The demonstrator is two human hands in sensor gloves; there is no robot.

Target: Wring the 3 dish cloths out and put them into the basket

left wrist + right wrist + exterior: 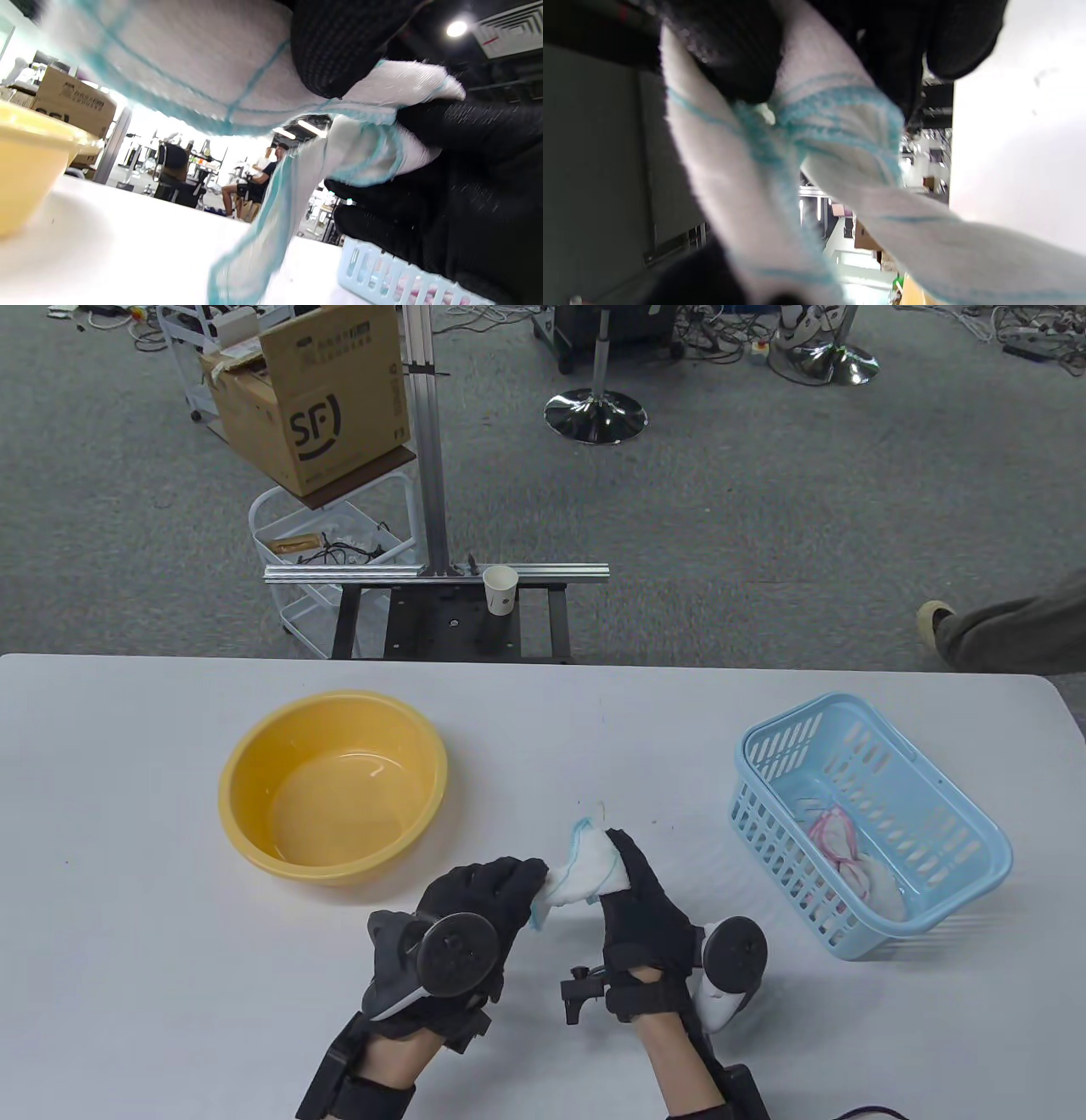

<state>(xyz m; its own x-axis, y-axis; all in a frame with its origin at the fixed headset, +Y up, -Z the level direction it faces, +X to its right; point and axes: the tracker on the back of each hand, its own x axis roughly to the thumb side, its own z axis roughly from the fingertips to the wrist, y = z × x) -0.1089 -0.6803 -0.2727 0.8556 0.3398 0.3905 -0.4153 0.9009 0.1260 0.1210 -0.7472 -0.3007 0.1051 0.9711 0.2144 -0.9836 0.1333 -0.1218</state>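
A white dish cloth with blue edging [581, 867] is held twisted above the table between both hands. My left hand [496, 891] grips its left end and my right hand [632, 882] grips its right end. Close up, the left wrist view shows the blue-edged cloth [203, 67] bunched under black fingers [335, 46], a tail hanging down. The right wrist view shows the cloth [835, 140] twisted into a rope under that hand's fingers [742, 63]. The light blue basket [976, 891] at the right holds a white cloth with pink edging [840, 840]. The yellow basin [254, 746] stands left with water in it.
The basket's wall [382, 275] and the basin [25, 169] show low in the left wrist view. A paper cup [501, 589] stands on a frame beyond the table's far edge. A person's leg [1010, 632] is at the right, past the table.
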